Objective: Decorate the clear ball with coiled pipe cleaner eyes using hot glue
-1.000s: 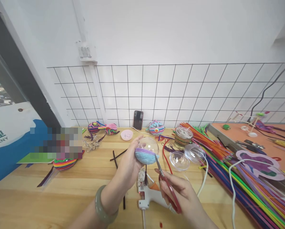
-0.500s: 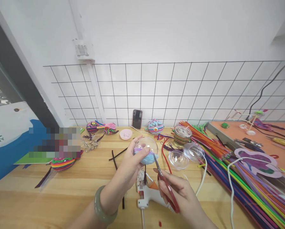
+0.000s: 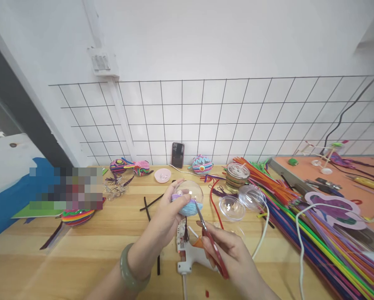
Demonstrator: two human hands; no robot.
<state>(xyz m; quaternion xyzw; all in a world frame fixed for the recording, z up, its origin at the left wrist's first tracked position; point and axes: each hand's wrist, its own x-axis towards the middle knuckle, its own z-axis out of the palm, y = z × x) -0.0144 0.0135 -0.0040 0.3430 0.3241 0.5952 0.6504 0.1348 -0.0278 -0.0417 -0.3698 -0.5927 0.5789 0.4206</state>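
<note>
My left hand (image 3: pixel 171 212) is closed around a clear plastic ball (image 3: pixel 189 196) whose lower part is covered with purple and light blue fuzzy strips. A dark tassel (image 3: pixel 186 231) hangs below it. In my right hand (image 3: pixel 227 250) are red-handled scissors (image 3: pixel 216 254), their tips at the edge of the blue strips. Whether the blades touch the strips I cannot tell. Beneath both hands a white glue gun (image 3: pixel 187 254) lies on the wooden table, partly hidden by my right hand.
Clear half-shells (image 3: pixel 232 208) and a lidded cup (image 3: pixel 237 177) stand right of centre. Bundled pipe cleaners (image 3: pixel 312 237) and a white cable (image 3: pixel 301 241) fill the right side. A phone (image 3: pixel 177 155) leans on the wall near a pink dish (image 3: pixel 162 175). Black strips (image 3: pixel 147 208) lie left.
The whole view has shifted slightly. Both hands keep their hold on the ball and the scissors, and the scissor tips stay by the blue strips.
</note>
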